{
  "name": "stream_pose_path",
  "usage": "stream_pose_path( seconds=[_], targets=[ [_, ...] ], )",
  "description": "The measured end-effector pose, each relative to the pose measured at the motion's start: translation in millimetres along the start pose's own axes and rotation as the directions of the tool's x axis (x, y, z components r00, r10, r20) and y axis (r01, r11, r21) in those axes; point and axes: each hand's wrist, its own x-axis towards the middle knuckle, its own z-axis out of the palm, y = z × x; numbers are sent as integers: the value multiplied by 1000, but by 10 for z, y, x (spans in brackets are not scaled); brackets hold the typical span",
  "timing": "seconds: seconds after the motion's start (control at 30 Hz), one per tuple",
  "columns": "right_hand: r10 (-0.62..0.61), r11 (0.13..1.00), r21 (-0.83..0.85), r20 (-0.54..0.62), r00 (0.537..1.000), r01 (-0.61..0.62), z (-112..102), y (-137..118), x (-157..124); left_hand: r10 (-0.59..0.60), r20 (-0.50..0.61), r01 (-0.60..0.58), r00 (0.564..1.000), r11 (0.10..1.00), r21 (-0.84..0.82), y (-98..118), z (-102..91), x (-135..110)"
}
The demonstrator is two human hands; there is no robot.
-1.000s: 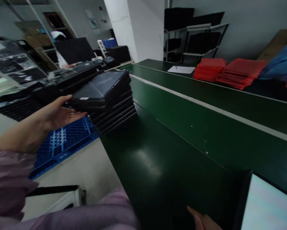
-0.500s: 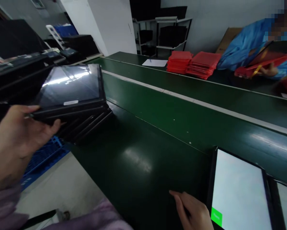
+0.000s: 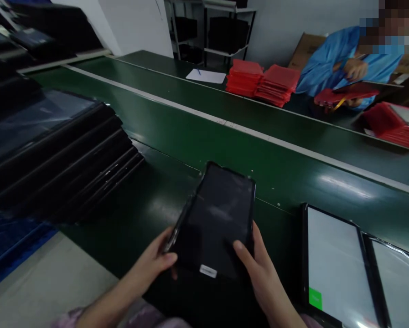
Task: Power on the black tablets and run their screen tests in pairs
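Between my two hands is a black tablet point(image 3: 221, 214), its screen dark and a small white label near the lower edge. My left hand point(image 3: 156, 257) grips its lower left side, thumb on the front edge. On the right side my right hand point(image 3: 257, 262) holds it, with the thumb over the glass. To the right lie a tablet with a lit white screen point(image 3: 341, 259) and a green square in its corner, and another white-screened tablet point(image 3: 401, 278) partly cut off. At the left stands a slanting stack of black tablets point(image 3: 64, 146).
A green bench point(image 3: 177, 118) with a pale strip runs across. Beyond it are stacks of red sleeves point(image 3: 245, 77), a white paper point(image 3: 206, 76) with a pen, and a person in blue point(image 3: 330, 54) handling a red sleeve. A blue crate point(image 3: 12, 250) sits at lower left.
My left hand has brought the tablet from the stack at the left to the middle, turning it upright. My right hand has risen and taken hold of its right side. The view has shifted.
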Motion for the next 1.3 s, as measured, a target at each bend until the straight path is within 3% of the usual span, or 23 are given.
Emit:
stream_pose_path(
  seconds=[0.07, 0.13, 0.23, 0.3, 0.37, 0.43, 0.57, 0.73, 0.83, 0.93, 1.03, 1.07, 1.13, 1.17, 1.23, 1.3],
  targets=[
    [89, 995, -34, -133, 987, -94, 20, 25, 41, 57, 124, -59, 991, 998, 8, -104, 118, 61],
    [126, 990, -27, -220, 967, -135, 30, 27, 53, -2, 188, 6, 982, 1000, -20, -57, 144, 105],
    [115, 993, -9, -232, 966, -121, 95, 6, 55, -202, 157, 220, 967, 970, -103, 193, 140, 240],
    [137, 991, 34, -220, 966, -133, 147, 7, 54, -258, 97, 271, 961, 948, -166, 373, 152, 341],
    [181, 983, 81, -218, 959, -167, 167, 24, 45, -257, 82, 268, 963, 942, -200, 498, 172, 399],
    [218, 975, 93, -206, 954, -203, 148, 33, 30, -244, 135, 266, 960, 947, -181, 551, 193, 400],
    [239, 971, 73, -270, 933, -228, 102, -17, 9, -167, 213, 195, 963, 973, -120, 511, 273, 314],
    [269, 961, 167, -366, 891, -221, 3, -27, -31, -107, 51, 110, 993, 993, -51, 391, 282, 240],
    [232, 972, 129, -445, 865, -195, -243, 55, -112, -35, -111, 38, 993, 999, 28, 307, 29, 214],
    [238, 970, 78, -470, 850, -229, -512, 165, -215, 50, -223, 1, 974, 976, 220, 254, -369, 189],
    [284, 940, 5, -566, 774, -342, -615, 285, -280, 166, -236, -16, 957, 846, 532, 278, -690, 178],
    [231, 940, -67, -595, 770, -334, -607, 326, -282, 244, -229, -37, 943, 756, 653, 304, -740, 181],
    [-20, 929, -310, -587, 809, -202, -558, 406, -248, 429, -162, -95, 889, 519, 850, 372, -721, 206],
    [-187, 885, -454, -542, 819, -98, -530, 443, -210, 511, -93, -139, 854, 398, 907, 409, -648, 236],
    [-464, 725, -686, -419, 781, 63, -496, 505, -93, 594, 92, -262, 799, 206, 943, 474, -389, 343],
    [-597, 589, -802, -345, 724, 103, -502, 543, 62, 581, 290, -396, 761, 62, 916, 531, -29, 518]
  ],
)
